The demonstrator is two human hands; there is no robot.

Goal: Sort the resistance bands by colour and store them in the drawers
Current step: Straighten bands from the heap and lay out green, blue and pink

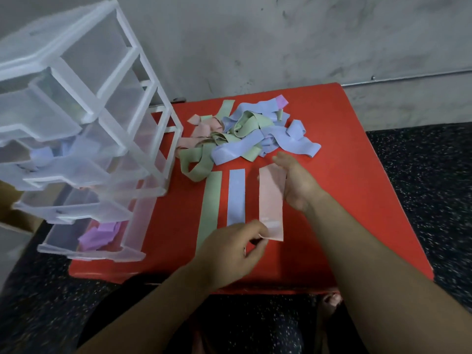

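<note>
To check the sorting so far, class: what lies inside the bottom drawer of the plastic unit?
Folded purple bands lie in the pulled-out bottom drawer. Its rear part sits under the drawer above, so anything there is hidden.

This is a single view from a camera worn on the person's head. It faces forward and steeply down from above the near edge of a red table [352, 180]. It is close: the left hand [235, 251] and right hand [296, 182] sit mid-frame. The wide lens bends lines, so the drawer unit [84, 118] at the table's left edge leans outward. A grey wall [281, 42] rises behind the far edge, and speckled floor [421, 175] shows beyond the right edge.
</note>
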